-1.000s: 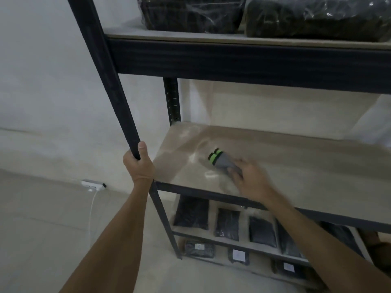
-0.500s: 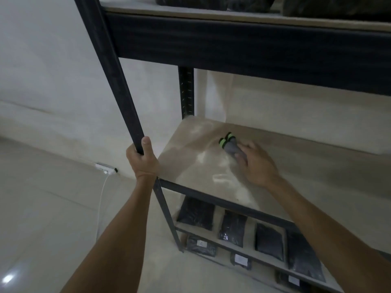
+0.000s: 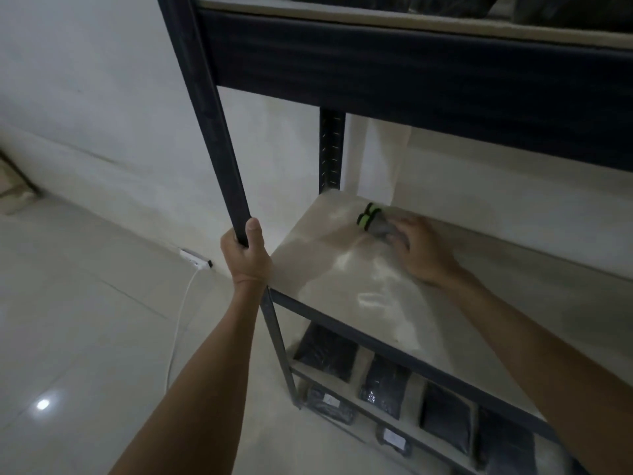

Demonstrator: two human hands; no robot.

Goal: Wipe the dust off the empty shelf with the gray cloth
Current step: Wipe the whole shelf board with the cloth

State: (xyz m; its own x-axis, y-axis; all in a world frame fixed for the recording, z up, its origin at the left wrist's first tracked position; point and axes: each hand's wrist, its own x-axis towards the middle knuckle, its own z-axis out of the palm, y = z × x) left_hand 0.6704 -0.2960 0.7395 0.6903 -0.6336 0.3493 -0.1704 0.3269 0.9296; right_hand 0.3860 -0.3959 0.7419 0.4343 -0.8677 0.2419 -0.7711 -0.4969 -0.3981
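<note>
The empty shelf (image 3: 342,269) is a pale board in a dark metal rack, at waist height. On its far left part lies the gray cloth (image 3: 382,226), bunched up, with two green-and-black bands at its far end. My right hand (image 3: 423,252) lies on the cloth with the fingers laid over its near end, pressing it to the board close to the back wall. My left hand (image 3: 245,255) grips the rack's front left post (image 3: 219,132) just above the shelf's corner.
A thick dark beam (image 3: 411,70) of the upper shelf hangs over the work area. Black packages (image 3: 383,385) fill the lower shelves. A white power strip (image 3: 195,258) and its cable lie on the tiled floor by the wall.
My right hand has pushed the cloth away from the front edge toward the back left of the shelf. The left hand keeps its grip on the post.
</note>
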